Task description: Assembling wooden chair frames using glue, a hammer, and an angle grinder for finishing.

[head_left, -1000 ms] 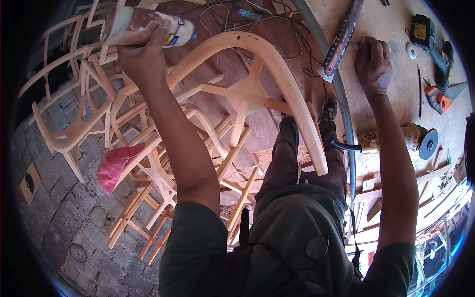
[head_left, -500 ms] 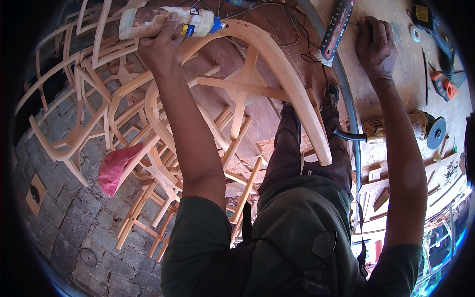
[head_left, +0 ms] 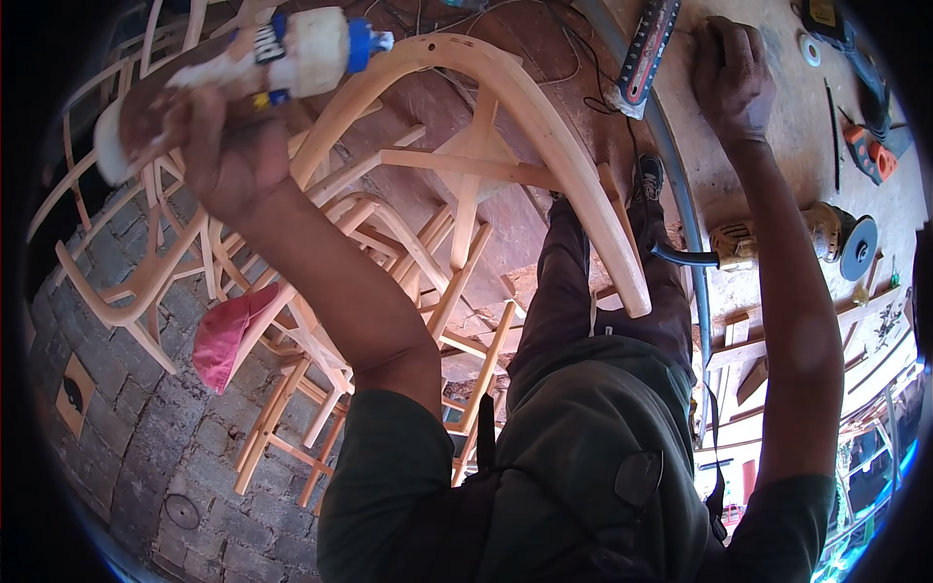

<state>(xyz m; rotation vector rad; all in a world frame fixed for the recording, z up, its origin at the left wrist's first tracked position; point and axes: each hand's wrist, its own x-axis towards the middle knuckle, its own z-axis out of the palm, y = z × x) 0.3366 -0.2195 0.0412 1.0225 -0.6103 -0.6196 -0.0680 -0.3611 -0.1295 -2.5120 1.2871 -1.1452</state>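
A large glue bottle (head_left: pixel 301 58), white with brown smears and a blue cap, is gripped in my left hand (head_left: pixel 238 160) at the upper left. It lies tilted, its nozzle pointing right and slightly up, near the curved top rail of a wooden chair frame (head_left: pixel 554 126). Small dark holes show in the top of that rail. My right hand (head_left: pixel 739 83) rests on the workbench (head_left: pixel 714 185) with its fingers curled in. Whatever may be inside those fingers is hidden. Beside it lies a long dark strip-like package (head_left: pixel 649 58) with light dots.
More wooden chair frames (head_left: pixel 146 282) stand crowded at left, a pink cloth cap (head_left: pixel 228 335) on one. The bench holds an angle grinder (head_left: pixel 826 238), an orange-handled tool (head_left: pixel 870 155), a cordless drill (head_left: pixel 870 87) and a tape roll (head_left: pixel 811 49). Cables (head_left: pixel 573 49) cross the floor.
My left hand has swung the glue bottle left and lower, away from the rail, and its nozzle now tips upward. My right hand has shifted slightly up along the bench.
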